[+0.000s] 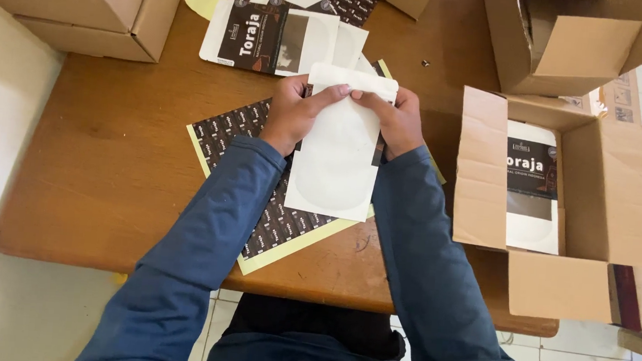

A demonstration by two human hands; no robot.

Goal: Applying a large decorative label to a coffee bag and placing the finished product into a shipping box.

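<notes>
Left hand (293,114): fingers pinching top edge of flat white paper pouch (336,159).
Right hand (397,120): pinching same edge.
Pouch: over wooden table (108,164), above dark patterned sticker sheet (258,198).
Handling: likely light, bendy; best gripped by edges.

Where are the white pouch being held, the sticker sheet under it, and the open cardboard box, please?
white pouch (336,155): head view, middle of its blank face.
sticker sheet (225,131): head view, dark printed area left of the pouch.
open cardboard box (603,187): head view, inner right wall.
</notes>
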